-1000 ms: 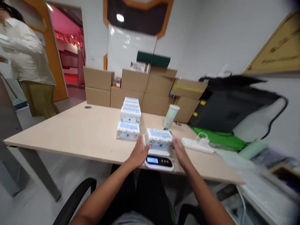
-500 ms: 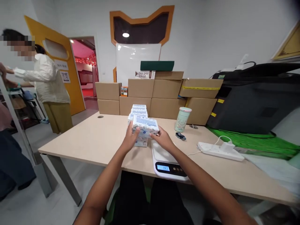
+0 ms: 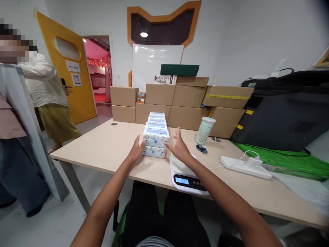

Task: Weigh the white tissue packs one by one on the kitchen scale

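Note:
A white tissue pack with a floral print (image 3: 156, 137) rests on top of another pack (image 3: 153, 152), at the front of a row of similar packs (image 3: 156, 118) running back along the table. At its left side is my left hand (image 3: 136, 150), open, the thumb close to the pack's edge. My right hand (image 3: 179, 146) is open at the right side with fingers spread upward, its thumb at the pack's corner. Whether either thumb still touches it, I cannot tell. Below my right hand lies a white kitchen scale (image 3: 177, 169) with a lit display, partly covered by my forearm.
Right of the scale stand a mint-green tumbler (image 3: 205, 131) and a small dark object (image 3: 201, 148). A white power strip (image 3: 245, 167) with a cable lies farther right. Cardboard boxes (image 3: 156, 113) line the table's back. Two people (image 3: 42, 82) stand at the left beside a grey panel.
The front pack has come down from a tilted hold between both hands onto the stack. Both hands have loosened and spread apart. The scale's display has changed, and my view has shifted slightly.

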The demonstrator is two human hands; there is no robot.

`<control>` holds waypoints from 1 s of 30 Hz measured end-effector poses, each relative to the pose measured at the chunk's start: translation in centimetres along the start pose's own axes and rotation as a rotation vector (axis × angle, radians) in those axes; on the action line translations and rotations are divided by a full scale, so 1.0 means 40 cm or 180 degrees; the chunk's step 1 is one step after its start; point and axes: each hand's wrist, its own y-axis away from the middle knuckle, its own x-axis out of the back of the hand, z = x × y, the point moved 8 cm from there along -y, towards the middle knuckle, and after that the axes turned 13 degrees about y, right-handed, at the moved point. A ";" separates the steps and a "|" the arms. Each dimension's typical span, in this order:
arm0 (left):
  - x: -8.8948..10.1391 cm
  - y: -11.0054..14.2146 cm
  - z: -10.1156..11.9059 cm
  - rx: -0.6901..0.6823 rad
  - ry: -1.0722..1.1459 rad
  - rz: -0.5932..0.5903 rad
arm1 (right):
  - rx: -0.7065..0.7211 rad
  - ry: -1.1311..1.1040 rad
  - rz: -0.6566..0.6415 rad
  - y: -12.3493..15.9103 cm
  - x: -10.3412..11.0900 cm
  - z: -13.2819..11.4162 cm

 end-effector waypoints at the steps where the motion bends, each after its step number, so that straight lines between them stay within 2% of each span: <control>1: 0.023 0.004 -0.032 0.0249 -0.0192 0.0219 | 0.0082 0.0079 0.0085 0.018 0.025 0.017; 4: 0.076 0.015 -0.095 0.0769 -0.0564 0.0527 | 0.0219 0.0407 0.0364 0.092 0.111 0.115; 7: 0.123 0.011 -0.092 0.0797 -0.0846 0.0529 | 0.0000 0.0799 0.0584 0.184 0.183 0.264; 10: 0.211 -0.006 -0.071 0.0932 -0.2186 0.0733 | -0.0082 0.1386 0.0751 0.286 0.237 0.374; 12: 0.266 -0.030 -0.077 0.1163 -0.2894 0.0733 | 0.0072 0.1919 0.0944 0.350 0.275 0.403; 14: 0.305 -0.053 -0.112 0.1572 -0.3087 0.0538 | 0.0228 0.2353 0.1317 0.408 0.325 0.409; 17: 0.327 -0.085 -0.138 0.1627 -0.3268 0.0412 | 0.0201 0.2508 0.2063 0.485 0.408 0.417; 19: 0.325 -0.093 -0.141 0.1579 -0.3340 0.0404 | 0.0005 0.2390 0.2374 0.530 0.440 0.435; 22: 0.314 -0.093 -0.136 0.1555 -0.3403 0.0355 | -0.0370 0.2184 0.2533 0.590 0.442 0.479; 25: 0.307 -0.095 -0.129 0.1549 -0.3438 0.0317 | -0.0743 0.2080 0.2610 0.644 0.419 0.532; 30: 0.308 -0.102 -0.130 0.1510 -0.3409 0.0311 | -0.0662 0.2380 0.1866 0.658 0.372 0.590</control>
